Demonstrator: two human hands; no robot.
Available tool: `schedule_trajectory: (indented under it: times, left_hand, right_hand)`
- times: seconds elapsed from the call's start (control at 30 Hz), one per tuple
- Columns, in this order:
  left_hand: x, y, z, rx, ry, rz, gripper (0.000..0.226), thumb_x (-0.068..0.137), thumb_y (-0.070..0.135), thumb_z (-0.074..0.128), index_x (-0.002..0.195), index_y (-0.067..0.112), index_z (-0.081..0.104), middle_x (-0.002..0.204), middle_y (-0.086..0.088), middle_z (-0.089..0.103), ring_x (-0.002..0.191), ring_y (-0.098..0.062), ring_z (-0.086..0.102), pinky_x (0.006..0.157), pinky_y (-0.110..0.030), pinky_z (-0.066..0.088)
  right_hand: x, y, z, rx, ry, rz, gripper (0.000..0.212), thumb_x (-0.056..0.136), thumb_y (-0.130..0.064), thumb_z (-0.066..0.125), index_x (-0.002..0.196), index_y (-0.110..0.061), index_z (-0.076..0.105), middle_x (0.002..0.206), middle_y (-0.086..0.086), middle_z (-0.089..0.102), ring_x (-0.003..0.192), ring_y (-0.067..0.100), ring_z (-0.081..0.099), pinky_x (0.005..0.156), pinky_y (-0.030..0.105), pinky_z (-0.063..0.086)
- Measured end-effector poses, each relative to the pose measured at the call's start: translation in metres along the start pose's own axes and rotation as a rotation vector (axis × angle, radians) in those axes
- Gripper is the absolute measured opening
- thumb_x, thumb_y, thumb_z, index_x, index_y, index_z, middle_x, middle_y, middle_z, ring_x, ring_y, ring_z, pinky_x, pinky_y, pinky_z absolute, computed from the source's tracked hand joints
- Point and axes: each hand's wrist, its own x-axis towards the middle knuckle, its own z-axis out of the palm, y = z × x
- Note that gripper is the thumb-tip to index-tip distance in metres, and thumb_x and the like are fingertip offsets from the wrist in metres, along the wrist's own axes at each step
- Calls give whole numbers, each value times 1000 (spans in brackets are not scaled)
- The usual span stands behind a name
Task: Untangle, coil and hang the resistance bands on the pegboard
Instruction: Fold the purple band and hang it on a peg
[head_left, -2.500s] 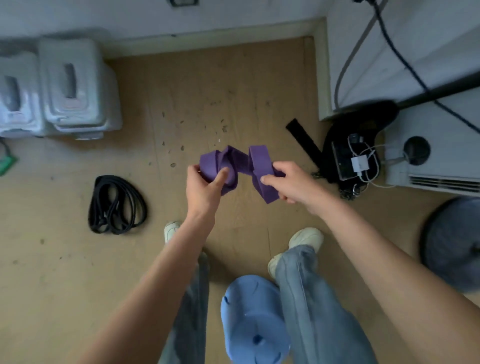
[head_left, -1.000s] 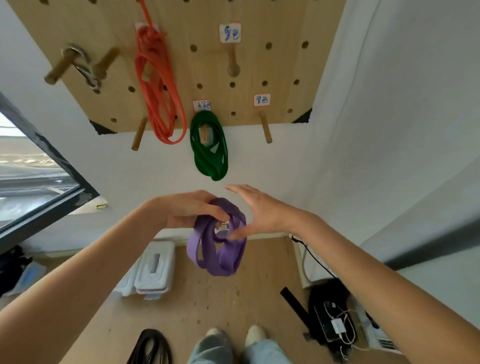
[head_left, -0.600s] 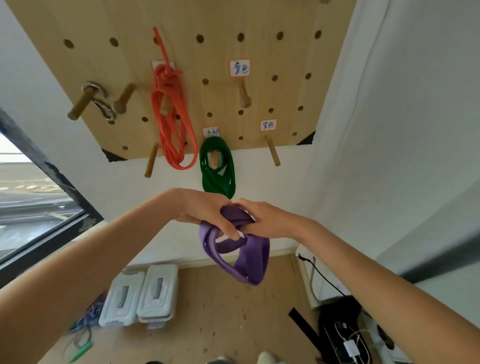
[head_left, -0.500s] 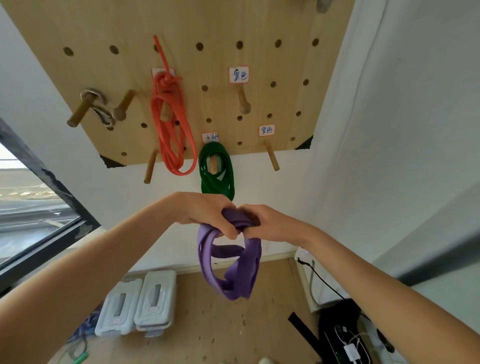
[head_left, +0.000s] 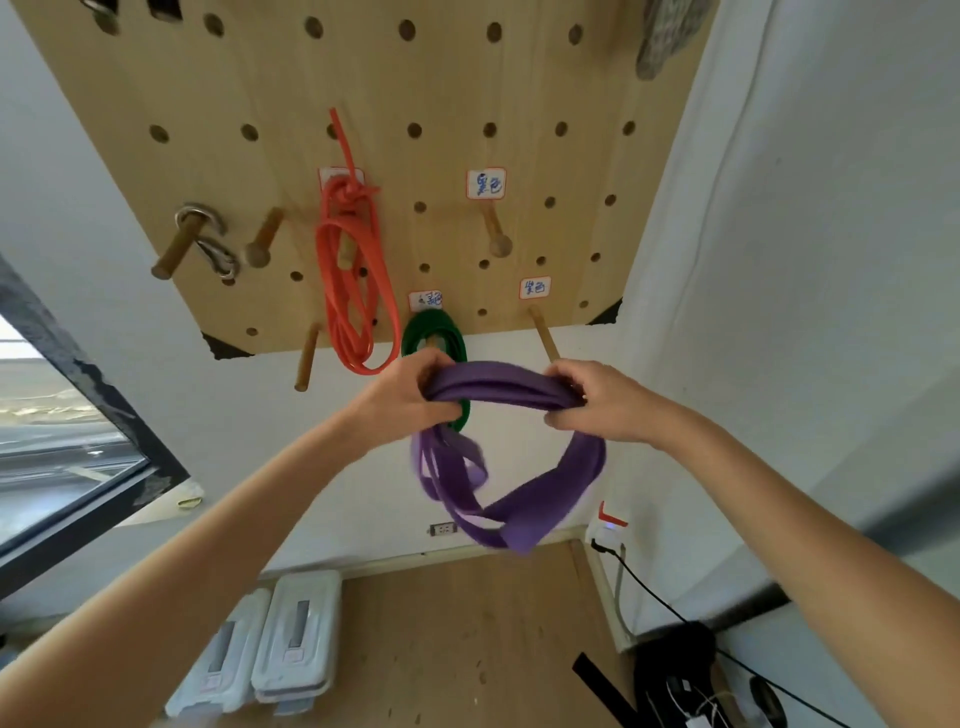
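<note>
**Purple band held up under the pegboard**

In front of the wooden pegboard (head_left: 395, 83), a person holds a purple resistance band (head_left: 524, 493) up in the air with both hands. The left hand (head_left: 410, 400) is closed tight around the left end of the top part of the band. The right hand (head_left: 597, 402) is closed tight around the right end. Between the hands the band is bunched in a flat stretch. The rest hangs down below in big loose loops, a bit blurry.

Just above the right hand, a bare wooden peg (head_left: 543, 338) sticks out under a small paper label (head_left: 535, 287). To the left of it, a green band (head_left: 435, 338) hangs coiled on its own peg, partly behind the left hand. Farther left, an orange band (head_left: 353, 280) hangs in long loops from a knot. Down on the wooden floor (head_left: 467, 623), near the wall, sit two white plastic boxes (head_left: 270, 649).
</note>
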Motion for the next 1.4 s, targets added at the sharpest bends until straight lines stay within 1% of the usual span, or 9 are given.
schedule_trajectory:
  times: [0.1, 0.23, 0.53, 0.67, 0.87, 1.0, 1.07, 1.23, 1.4]
  left_hand:
    - [11, 16, -4, -65, -100, -51, 25, 74, 9, 73, 87, 18, 54, 74, 3, 60, 66, -12, 58, 64, -22, 49]
    - [10, 12, 4, 239, -256, -50, 29, 76, 14, 72, 97, 13, 52, 76, 2, 54, 68, -15, 52, 64, -21, 44]
    - [17, 4, -7, -181, 96, -43, 26, 78, -8, 62, 102, 3, 61, 84, -13, 61, 77, -23, 58, 76, -35, 51]
    - [16, 8, -6, -218, 6, -31, 18, 78, 0, 67, 91, 6, 56, 70, -2, 53, 60, -10, 52, 63, -22, 46]
    - [2, -1, -9, -627, -396, -32, 17, 81, 25, 66, 92, 14, 60, 73, -2, 60, 66, -13, 58, 63, -22, 51]
    - [2, -4, 1, -738, -196, -72, 25, 80, 35, 64, 85, 10, 60, 67, 2, 58, 60, -11, 54, 60, -21, 48]
    - [1, -10, 4, -761, -78, -108, 28, 79, 35, 63, 85, 8, 59, 66, 1, 59, 60, -12, 55, 59, -20, 49]
    - [-2, -11, 19, -548, -125, -184, 32, 90, 36, 54, 97, 8, 67, 83, -12, 72, 72, -19, 67, 70, -27, 55]
    - [-7, -20, 25, -744, -146, -443, 31, 97, 34, 43, 91, 13, 65, 73, 1, 73, 65, -9, 68, 55, -20, 53]
  right_hand:
    - [5, 4, 3, -327, 105, -44, 19, 81, -10, 60, 92, -15, 45, 80, -7, 47, 72, 14, 50, 58, 23, 37]
    - [11, 2, 13, -79, 265, -41, 17, 85, -9, 57, 90, -19, 46, 78, -4, 53, 67, 9, 52, 56, 16, 38]
    - [23, -17, 23, 304, 488, 13, 17, 81, -14, 65, 79, -26, 53, 75, -7, 57, 68, 7, 54, 60, 7, 41]
    - [27, -23, 25, 387, 394, 21, 16, 82, -9, 63, 82, -23, 55, 82, 3, 61, 79, 23, 61, 80, 35, 50]
    - [21, -19, 20, 313, 167, -114, 13, 83, -14, 69, 93, -11, 62, 78, -3, 58, 69, 5, 50, 67, 17, 38]
    - [8, -19, 26, 220, 348, -7, 46, 75, -26, 76, 115, -21, 55, 111, -9, 52, 101, 6, 50, 87, 20, 41]
    - [-8, -16, 34, 225, 593, -12, 29, 79, -24, 72, 104, -16, 59, 105, -3, 58, 93, 10, 57, 83, 16, 47]
    - [-12, -32, 61, 844, 371, 231, 36, 95, -30, 50, 92, 0, 69, 85, 17, 71, 77, 23, 69, 70, 27, 57]
    - [-2, -32, 66, 843, 401, 335, 32, 87, -31, 63, 85, 1, 66, 75, 11, 67, 70, 20, 61, 62, 25, 51]
